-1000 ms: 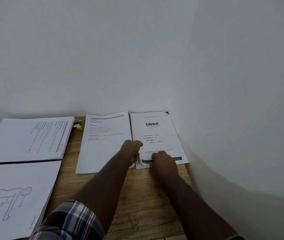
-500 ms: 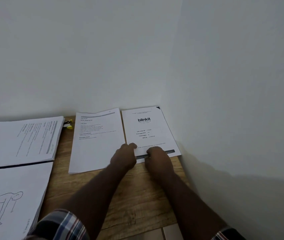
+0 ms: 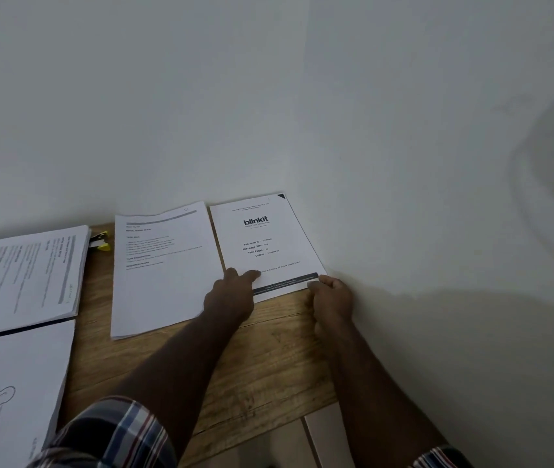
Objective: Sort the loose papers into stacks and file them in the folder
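A white sheet headed "blinkit" (image 3: 265,238) lies on the wooden table (image 3: 262,352), pushed into the wall corner. My left hand (image 3: 231,295) rests on its lower left part, one finger stretched across the page. My right hand (image 3: 331,295) grips the sheet's lower right corner with curled fingers. Beside it on the left lies a stack of text pages (image 3: 162,268). Further left sits another stack of printed pages (image 3: 22,278), and in front of that a sheet with a line drawing of a figure (image 3: 8,393).
A small yellow and black clip (image 3: 100,241) lies between the two text stacks at the back. White walls (image 3: 403,197) close in the table behind and on the right. The table's front edge (image 3: 255,430) runs near my elbows.
My right hand slid from the sheet's bottom middle to its lower right corner. My left hand stayed at the lower left and now stretches a finger across the page. The view shifted slightly.
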